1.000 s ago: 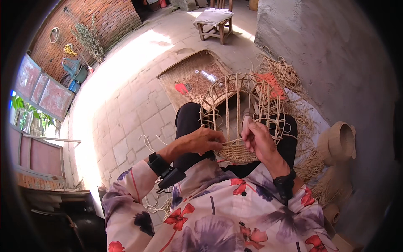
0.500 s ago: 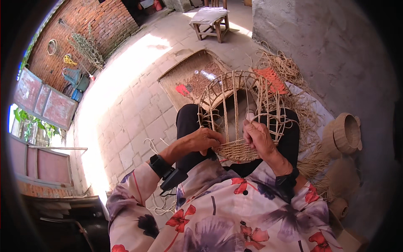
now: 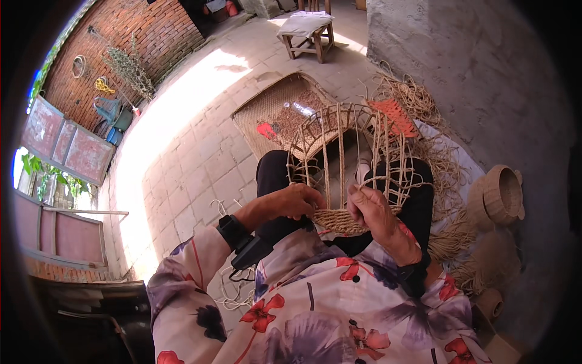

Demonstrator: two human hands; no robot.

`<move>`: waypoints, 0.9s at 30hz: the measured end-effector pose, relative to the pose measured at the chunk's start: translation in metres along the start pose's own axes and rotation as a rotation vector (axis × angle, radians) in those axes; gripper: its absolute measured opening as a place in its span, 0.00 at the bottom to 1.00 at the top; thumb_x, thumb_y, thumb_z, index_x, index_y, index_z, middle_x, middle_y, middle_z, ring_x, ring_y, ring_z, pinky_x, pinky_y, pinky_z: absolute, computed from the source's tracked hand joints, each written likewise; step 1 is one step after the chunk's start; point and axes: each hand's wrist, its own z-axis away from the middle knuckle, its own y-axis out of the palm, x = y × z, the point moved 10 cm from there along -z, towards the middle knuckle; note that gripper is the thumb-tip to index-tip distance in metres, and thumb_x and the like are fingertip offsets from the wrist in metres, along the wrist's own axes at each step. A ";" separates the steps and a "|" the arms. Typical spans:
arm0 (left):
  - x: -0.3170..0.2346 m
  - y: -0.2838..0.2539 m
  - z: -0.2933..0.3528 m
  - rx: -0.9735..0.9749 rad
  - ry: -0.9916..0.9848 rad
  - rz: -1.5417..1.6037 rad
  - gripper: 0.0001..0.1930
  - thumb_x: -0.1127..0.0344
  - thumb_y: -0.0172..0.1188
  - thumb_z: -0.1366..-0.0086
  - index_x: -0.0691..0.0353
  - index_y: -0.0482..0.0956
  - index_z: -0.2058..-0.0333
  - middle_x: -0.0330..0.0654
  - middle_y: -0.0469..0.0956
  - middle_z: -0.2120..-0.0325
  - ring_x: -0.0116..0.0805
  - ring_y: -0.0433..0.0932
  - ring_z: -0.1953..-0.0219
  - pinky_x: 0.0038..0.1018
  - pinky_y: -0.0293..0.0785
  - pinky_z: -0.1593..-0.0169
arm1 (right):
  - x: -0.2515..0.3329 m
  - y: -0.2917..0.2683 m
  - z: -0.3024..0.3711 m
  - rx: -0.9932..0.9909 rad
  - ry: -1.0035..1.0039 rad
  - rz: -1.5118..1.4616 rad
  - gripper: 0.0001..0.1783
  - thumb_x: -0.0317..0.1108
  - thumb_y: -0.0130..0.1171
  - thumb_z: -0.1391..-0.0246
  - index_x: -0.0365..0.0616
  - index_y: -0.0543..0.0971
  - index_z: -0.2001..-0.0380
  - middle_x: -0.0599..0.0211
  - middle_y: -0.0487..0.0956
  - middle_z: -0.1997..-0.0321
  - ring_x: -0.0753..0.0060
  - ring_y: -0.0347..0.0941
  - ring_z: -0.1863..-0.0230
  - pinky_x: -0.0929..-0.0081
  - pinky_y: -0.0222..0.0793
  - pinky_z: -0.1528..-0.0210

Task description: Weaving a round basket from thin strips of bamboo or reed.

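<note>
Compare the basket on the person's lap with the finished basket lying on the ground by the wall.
The lap basket is unfinished: only its base is woven, with bare upright ribs above; the ground basket has closed, fully woven walls. The lap basket is gripped by the left hand and right hand; the ground basket lies on its side, untouched. The lap basket looks larger. Both are tan plant fibre.

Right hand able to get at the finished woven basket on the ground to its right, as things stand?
Probably not without letting go: the right hand grips the basket frame on the lap, and the finished basket sits apart beyond piled straw.
</note>
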 end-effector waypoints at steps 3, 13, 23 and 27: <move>-0.006 -0.001 -0.002 -0.081 0.171 -0.177 0.14 0.66 0.60 0.40 0.59 0.82 0.56 0.36 0.81 0.71 0.25 0.78 0.71 0.26 0.75 0.66 | -0.004 0.002 0.005 0.029 -0.098 0.163 0.30 0.51 0.48 0.31 0.39 0.71 0.81 0.66 0.67 0.85 0.76 0.61 0.83 0.71 0.58 0.78; -0.023 -0.006 0.038 -0.242 0.080 0.151 0.12 0.74 0.55 0.38 0.63 0.81 0.55 0.43 0.83 0.64 0.36 0.84 0.63 0.32 0.79 0.58 | -0.005 -0.012 0.009 -0.032 -0.185 0.489 0.27 0.47 0.49 0.31 0.36 0.74 0.79 0.52 0.67 0.86 0.62 0.64 0.82 0.63 0.62 0.75; -0.055 -0.007 0.069 -0.657 0.487 -0.439 0.10 0.78 0.59 0.43 0.61 0.82 0.63 0.46 0.81 0.67 0.45 0.82 0.65 0.36 0.78 0.62 | -0.031 -0.021 0.004 -0.033 0.024 0.165 0.30 0.51 0.46 0.30 0.40 0.72 0.82 0.72 0.69 0.84 0.79 0.63 0.82 0.75 0.60 0.77; -0.073 -0.010 0.078 -0.847 0.599 -0.451 0.07 0.74 0.62 0.44 0.58 0.82 0.66 0.43 0.78 0.73 0.45 0.80 0.69 0.37 0.76 0.66 | -0.037 -0.025 0.011 -0.040 0.128 -0.162 0.28 0.52 0.47 0.30 0.40 0.76 0.76 0.72 0.73 0.80 0.83 0.66 0.81 0.82 0.61 0.81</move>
